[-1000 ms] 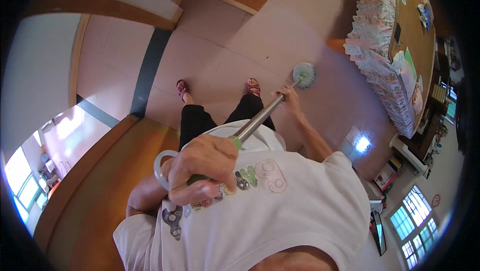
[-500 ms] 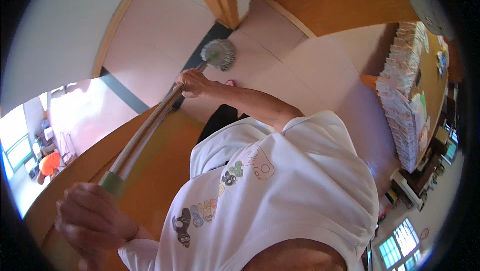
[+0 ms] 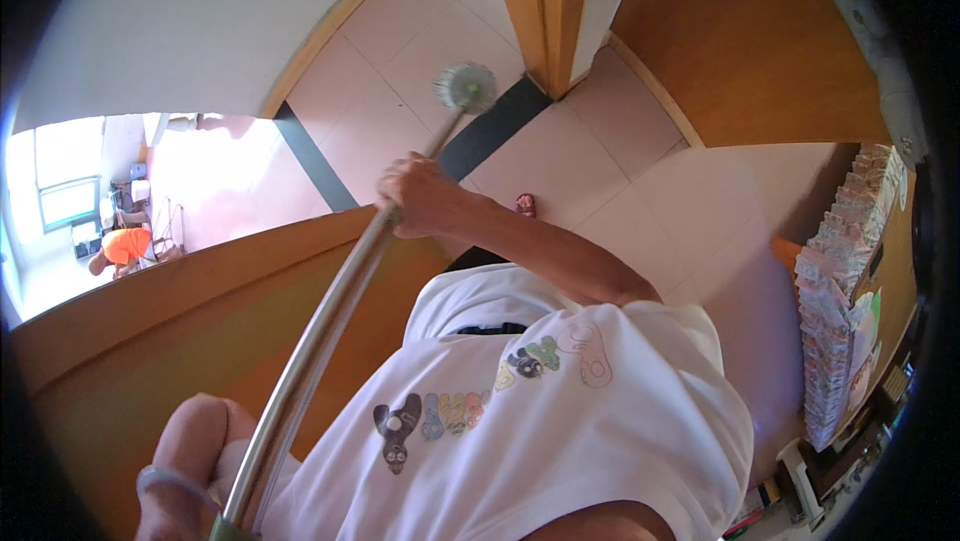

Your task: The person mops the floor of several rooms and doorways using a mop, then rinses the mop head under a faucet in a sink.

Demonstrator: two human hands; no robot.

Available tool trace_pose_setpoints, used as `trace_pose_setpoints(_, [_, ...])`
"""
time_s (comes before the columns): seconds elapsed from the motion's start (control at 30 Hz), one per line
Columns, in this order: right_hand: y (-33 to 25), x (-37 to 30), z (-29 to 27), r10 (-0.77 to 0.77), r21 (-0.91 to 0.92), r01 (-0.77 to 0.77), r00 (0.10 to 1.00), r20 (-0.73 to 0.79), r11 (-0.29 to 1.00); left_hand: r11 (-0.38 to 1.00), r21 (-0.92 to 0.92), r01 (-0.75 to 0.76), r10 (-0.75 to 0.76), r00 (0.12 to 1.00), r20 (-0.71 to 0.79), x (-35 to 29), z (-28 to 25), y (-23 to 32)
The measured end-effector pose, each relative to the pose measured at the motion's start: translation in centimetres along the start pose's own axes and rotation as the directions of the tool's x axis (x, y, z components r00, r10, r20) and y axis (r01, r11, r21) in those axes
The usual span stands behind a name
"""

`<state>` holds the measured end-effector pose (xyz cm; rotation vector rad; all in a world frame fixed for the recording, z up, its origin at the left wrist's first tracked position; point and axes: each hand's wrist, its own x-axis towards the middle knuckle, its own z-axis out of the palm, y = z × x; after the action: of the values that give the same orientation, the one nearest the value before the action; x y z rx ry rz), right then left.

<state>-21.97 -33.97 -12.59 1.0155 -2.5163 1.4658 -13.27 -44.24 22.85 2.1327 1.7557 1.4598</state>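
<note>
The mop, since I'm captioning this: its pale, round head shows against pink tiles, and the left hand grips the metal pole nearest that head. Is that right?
The hand is wrong: in the head camera view, the right hand grips the metal pole nearest the pale, round mop head, which does show against pink tiles.

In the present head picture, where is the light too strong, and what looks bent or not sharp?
Head view: glare bleaches the window and the floor near it; head view: the wooden panel bows slightly along its upper edge, and the corners are black; head view: the mop head looks soft, its strands indistinct.
</note>
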Motion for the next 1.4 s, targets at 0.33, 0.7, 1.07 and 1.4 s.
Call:
trace_pose_setpoints(0.33, [12.5, -30.3, 0.2, 0.616, -0.014, -0.655, 0.718, -0.324, 0.756, 0.668, 0.167, 0.725, -0.734, 0.679, -0.008, -1.9, 10.1, -13.9])
trace_pose_setpoints(0.7, [10.0, -72.1, -1.9, 0.825, 0.272, -0.962, -0.165, -0.541, -0.014, 0.450, 0.235, 0.862, -0.583, 0.084, 0.808, 7.6, 44.7, -23.1])
trace_pose_setpoints(1.07, [6.6, -82.9, -4.7, 0.425, 0.355, -0.821, -0.544, -0.723, -0.447, 0.885, 0.230, 0.404, -0.341, 0.228, 0.912, 9.8, 64.6, -24.3])
trace_pose_setpoints(1.4, [16.4, -49.3, 6.6, 0.706, -0.010, -0.977, 0.163, -0.689, 0.215, 0.739, 0.392, 0.548, -0.634, 0.370, 0.679, -6.4, 27.0, -28.9])
